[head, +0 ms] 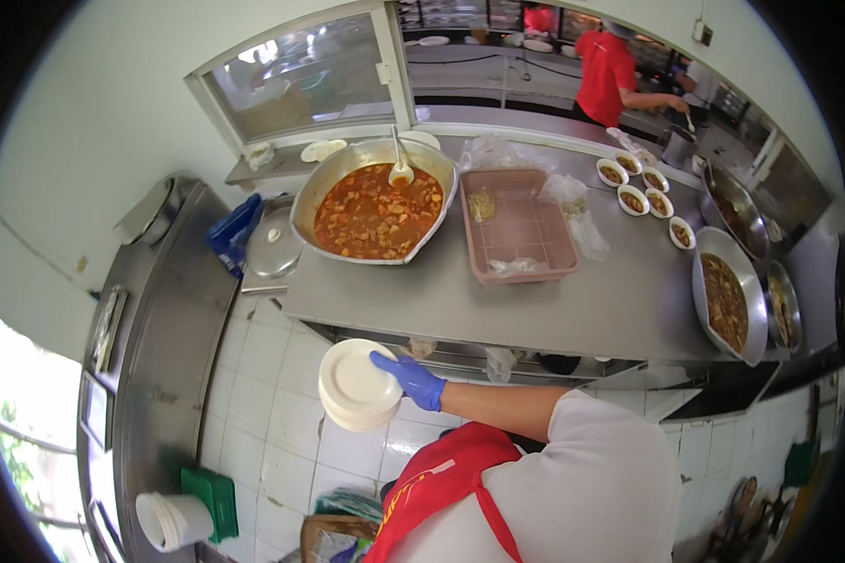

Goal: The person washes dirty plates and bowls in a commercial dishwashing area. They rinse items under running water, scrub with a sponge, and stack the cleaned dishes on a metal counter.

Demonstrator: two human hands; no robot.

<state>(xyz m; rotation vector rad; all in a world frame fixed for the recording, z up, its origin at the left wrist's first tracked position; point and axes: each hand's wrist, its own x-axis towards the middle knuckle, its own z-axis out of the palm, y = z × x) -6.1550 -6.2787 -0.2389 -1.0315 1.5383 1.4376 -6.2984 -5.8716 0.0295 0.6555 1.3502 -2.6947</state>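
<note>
A stack of cream-white round plates is held out over the tiled floor, in front of the steel counter. My right hand, in a blue glove, grips its edge with the thumb on the top plate; the other fingers are mostly hidden beneath. My left hand is out of view. On the counter beyond the plates stands a large metal pan of reddish stew with meat and vegetable pieces. A ladle rests in it, its handle leaning on the far rim.
A pink plastic crate with plastic bags sits on the steel counter. Several small white bowls of food and metal pans occupy its right side. Beyond the window opening, a person in red holds a utensil. A white bucket stands lower left.
</note>
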